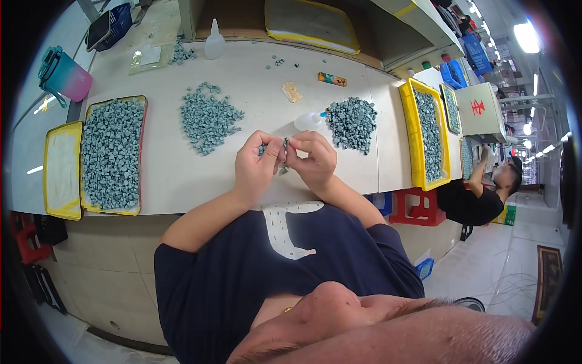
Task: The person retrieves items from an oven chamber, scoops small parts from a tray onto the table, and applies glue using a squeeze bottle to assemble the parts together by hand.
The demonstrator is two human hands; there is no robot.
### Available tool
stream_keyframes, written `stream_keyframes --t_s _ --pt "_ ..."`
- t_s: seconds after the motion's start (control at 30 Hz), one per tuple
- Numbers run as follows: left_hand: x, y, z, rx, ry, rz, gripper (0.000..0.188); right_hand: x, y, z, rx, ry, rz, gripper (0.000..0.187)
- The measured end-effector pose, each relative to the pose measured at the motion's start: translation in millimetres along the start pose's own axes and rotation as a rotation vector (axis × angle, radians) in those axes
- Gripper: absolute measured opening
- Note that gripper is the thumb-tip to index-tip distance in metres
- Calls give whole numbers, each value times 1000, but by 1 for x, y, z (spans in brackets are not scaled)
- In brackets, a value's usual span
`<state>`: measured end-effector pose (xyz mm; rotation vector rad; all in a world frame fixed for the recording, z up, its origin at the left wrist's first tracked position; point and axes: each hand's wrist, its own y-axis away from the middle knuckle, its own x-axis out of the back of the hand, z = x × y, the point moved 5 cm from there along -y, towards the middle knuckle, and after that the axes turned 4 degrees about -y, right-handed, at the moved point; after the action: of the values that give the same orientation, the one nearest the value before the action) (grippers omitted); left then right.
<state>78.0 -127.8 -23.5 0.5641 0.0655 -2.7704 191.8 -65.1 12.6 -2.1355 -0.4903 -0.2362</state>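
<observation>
Close to the table's near edge, my left hand and my right hand meet fingertip to fingertip. Both pinch a small grey-green piece; its exact kind is too small to make out. More such pieces show between the fingers of my left hand. Just beyond my right hand lies a translucent squeeze bottle with a blue tip. To its right is a dark heap of grey-green pieces. A looser, paler heap of pieces spreads out beyond my left hand.
At left, a tray full of pieces adjoins a yellow-rimmed tray. A yellow tray of pieces stands at right. A white nozzle bottle, a battery-like cylinder and a blue-pink tumbler sit farther back. Another person works at right.
</observation>
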Motion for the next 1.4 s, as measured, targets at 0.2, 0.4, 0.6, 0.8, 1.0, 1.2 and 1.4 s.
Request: stream_keyframes --t_s 0.2,0.4,0.6,0.8,1.0,1.2,1.4 --pt "4 -2 -8 136 72 4 21 4 4 10 -136 -18 50 23" --pt "-1 0 -5 -60 -307 -19 24 7 0 5 -110 34 39 23" --pt "-4 0 6 -233 -483 -22 24 9 -1 5 -160 -6 -29 23" --pt "-7 1 -6 175 62 -154 23 12 1 8 -397 -175 -87 19" --pt "-5 -1 -11 347 318 -151 25 11 0 11 -467 -273 -122 17" --pt "-7 0 -10 390 379 -155 24 10 2 15 -434 -206 -138 17" --pt "-10 0 -9 428 462 -184 24 12 -1 13 -415 -168 -132 16"
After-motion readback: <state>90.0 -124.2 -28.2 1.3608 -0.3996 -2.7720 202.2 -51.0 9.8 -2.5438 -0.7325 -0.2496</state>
